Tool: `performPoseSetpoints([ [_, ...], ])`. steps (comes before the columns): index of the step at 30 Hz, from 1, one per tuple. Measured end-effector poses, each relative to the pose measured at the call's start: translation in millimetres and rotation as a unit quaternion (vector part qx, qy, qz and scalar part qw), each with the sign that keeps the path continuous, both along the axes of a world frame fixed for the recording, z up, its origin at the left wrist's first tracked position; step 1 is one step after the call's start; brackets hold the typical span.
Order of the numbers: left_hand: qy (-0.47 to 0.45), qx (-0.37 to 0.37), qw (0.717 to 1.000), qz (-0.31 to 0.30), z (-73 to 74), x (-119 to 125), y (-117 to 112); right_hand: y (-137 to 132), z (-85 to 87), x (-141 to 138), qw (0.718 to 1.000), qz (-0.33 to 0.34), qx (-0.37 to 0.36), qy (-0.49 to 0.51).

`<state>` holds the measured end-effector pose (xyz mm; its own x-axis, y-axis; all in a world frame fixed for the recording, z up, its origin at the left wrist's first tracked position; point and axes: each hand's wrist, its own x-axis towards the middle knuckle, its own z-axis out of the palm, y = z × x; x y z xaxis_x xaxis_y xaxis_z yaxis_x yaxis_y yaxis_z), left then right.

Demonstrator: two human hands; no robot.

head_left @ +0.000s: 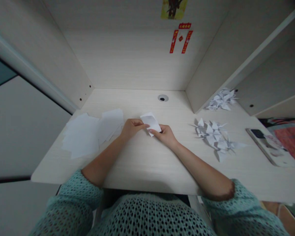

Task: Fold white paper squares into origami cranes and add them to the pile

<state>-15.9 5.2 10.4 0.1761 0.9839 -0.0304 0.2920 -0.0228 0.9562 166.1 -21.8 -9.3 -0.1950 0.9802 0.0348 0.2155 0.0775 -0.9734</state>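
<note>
- Left hand pinches the left side of a folded white paper, its thumb lying over the top face; how its other fingers sit underneath is hidden.
- Right hand grips the same piece at its near right corner, thumb on top, fingers curled behind.
- That paper lies between the 2 hands, mostly a little farther from the body than the thumb tips; its long axis slants from far left to near right. Both hands touch it, so neither is nearer. A small point of paper juts toward the body by the right thumb.
- Whether the piece rests on the desk or is held just above it, I cannot tell.
- Beside the left forearm lie loose white sheets in 2 overlapping spreads: a smaller spread near the left hand, and a larger spread farther left.
- Well to the right of the right hand sits a near cluster of pointed, folded paper shapes; a far cluster lies behind it, beside the upright panel.
- Farther right, a phone lies flat near a reddish cloth.
- Beyond the hands, the pale surface runs back past a round cable hole to a back panel bearing red stickers.
</note>
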Motion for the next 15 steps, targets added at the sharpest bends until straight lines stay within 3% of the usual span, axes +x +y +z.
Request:
performPoseSetpoints([
  [4, -0.021, -0.006, 1.0, 0.019, -0.2, 1.5, -0.1, -0.4, 1.2, -0.8, 1.0, -0.005, 0.001, -0.006],
  [11, -0.136, -0.014, 0.989, 0.06, -0.2, 5.4, 1.7, -0.9, 0.0, -2.1, 1.0, -0.008, -0.007, -0.017],
  [15, -0.17, -0.015, 0.984, 0.056, -3.6, 7.4, 0.9, -1.5, 1.9, -2.2, 1.0, -0.008, -0.007, -0.012],
])
